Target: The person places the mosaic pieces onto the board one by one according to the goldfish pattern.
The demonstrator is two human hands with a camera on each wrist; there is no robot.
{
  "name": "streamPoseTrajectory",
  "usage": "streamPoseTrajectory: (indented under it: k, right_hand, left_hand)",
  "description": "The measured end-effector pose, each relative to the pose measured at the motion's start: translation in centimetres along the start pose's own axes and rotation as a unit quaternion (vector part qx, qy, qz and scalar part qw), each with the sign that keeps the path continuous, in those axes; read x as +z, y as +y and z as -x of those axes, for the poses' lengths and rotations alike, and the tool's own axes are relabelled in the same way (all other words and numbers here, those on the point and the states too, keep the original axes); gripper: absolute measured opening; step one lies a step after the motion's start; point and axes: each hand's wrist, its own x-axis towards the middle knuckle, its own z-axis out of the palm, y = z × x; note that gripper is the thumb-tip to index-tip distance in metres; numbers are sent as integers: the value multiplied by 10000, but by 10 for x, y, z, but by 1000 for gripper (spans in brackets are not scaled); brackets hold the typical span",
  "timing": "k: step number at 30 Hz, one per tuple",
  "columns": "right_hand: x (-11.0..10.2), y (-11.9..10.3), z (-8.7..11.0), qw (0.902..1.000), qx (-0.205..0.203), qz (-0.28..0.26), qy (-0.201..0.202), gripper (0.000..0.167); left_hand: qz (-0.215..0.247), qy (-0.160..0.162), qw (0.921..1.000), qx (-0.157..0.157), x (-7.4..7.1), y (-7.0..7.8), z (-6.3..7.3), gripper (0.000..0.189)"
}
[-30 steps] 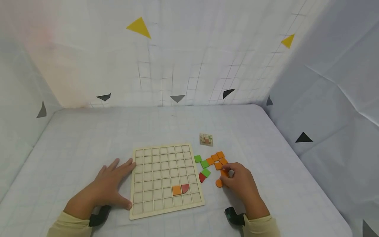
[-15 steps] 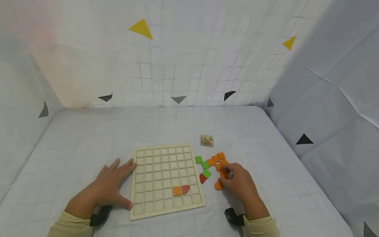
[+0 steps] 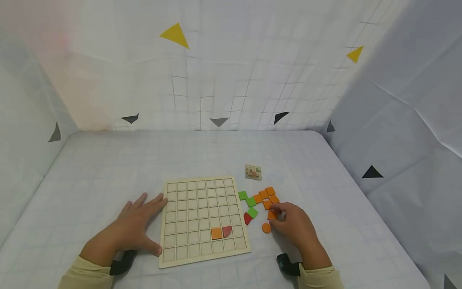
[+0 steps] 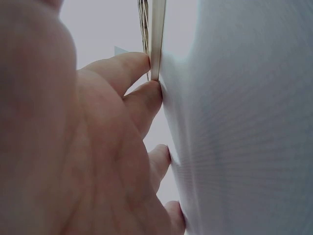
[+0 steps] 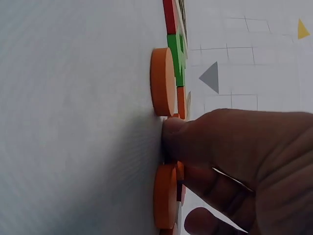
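Currently the left hand [image 3: 135, 226] lies spread beside a pale wooden grid board [image 3: 204, 257], thumb and fingertips against its left edge, on the white-covered tabletop [image 3: 144, 156]. To the board's right, the right hand [image 3: 294, 224] reaches into the loose pieces with thumb and forefinger bent at opposite sides of an orange square tile [image 3: 272, 215]; whether they actually pinch it I cannot tell. An orange round disc [image 3: 266, 228] sits just beside the thumb, and the right wrist view shows a second orange disc [image 5: 165, 196] below the fingers. More orange square tiles [image 3: 264, 194] cluster beyond, while green square tiles [image 3: 251, 202] and a red curved-edge tile [image 3: 247, 218] lie nearer the board. Seated side by side in the board's second row from the near edge are an orange square piece [image 3: 216, 233] and a red quarter-circle piece [image 3: 227, 231]. Farther back rests a small card printed with a grid [image 3: 253, 172].
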Motion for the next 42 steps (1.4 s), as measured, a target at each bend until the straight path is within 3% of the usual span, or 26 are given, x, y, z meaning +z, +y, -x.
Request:
streamPoseTrajectory:
  k: [11,18,26,32,42]
  right_hand:
    - [2,-16,4,9971,-382,-625,201,38]
    - [0,-32,7,9862,-1331,-967,201,30]
    - [14,-65,4,9663,-2366,-990,-232,27]
    - [23,-87,4,9519,-2880,-874,-584,27]
    - [34,-114,1,9408,-3133,-510,-1188,28]
  left_hand:
    - [-1,-12,10000,-51,0,-4,2,142]
    - [38,66,10000,1,-2,-4,6,142]
    - [86,61,9999,-43,0,-8,5,142]
    - [30,34,10000,-64,0,-8,3,142]
    - [37,154,9998,145,-3,-5,2,139]
